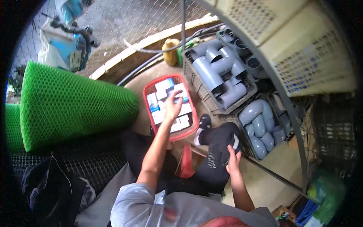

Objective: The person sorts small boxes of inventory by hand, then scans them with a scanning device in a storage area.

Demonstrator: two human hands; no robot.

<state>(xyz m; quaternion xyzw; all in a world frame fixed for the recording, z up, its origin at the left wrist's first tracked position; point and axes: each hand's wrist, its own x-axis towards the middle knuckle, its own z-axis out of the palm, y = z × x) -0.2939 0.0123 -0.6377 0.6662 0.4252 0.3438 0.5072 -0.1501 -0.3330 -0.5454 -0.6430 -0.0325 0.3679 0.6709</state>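
My left hand (173, 107) is over a red plastic basket (146, 99), its fingers spread and slightly curled above the boxes. Inside the basket are several small white boxes (162, 87), some with blue parts; their print is too small to read. No held item shows in that hand. Beside my right knee, my right hand (233, 160) is raised with thumb and fingers apart, holding nothing visible. The basket stands on the floor in front of my legs.
Rolls of green plastic mesh (79, 108) lie at left. On the right, crates hold grey pipe tees (208, 72) and curved grey pipe fittings (251, 111). A metal rack post (297, 140) and cream crates (302, 49) rise at right. A yellow jug (171, 53) stands behind the basket.
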